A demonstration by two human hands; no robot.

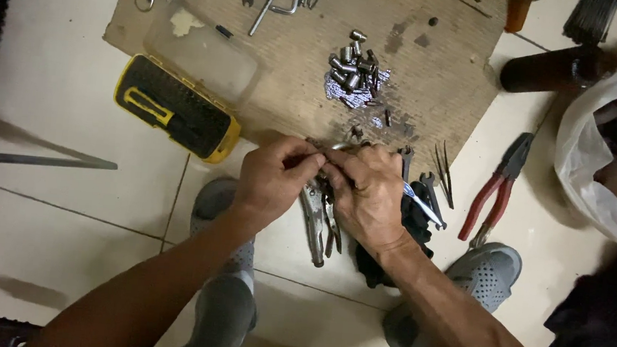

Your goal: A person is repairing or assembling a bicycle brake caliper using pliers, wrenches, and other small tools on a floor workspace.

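I am pinching a tiny metal part (326,165) between the fingertips of my left hand (272,179) and my right hand (366,197), both closed on it above the steel locking pliers (317,219) lying on the pale floor tile (56,84); the part is too small to make out clearly. I am keeping my fingertips tight and low, I judge, so nothing drops. The heap of small silver sockets (355,70) is sitting on the brown cardboard sheet (443,81), the red-handled pliers (494,193) at my right.

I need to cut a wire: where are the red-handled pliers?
Red-handled pliers lie on the floor tiles, right of the right hand, beside the cardboard sheet.
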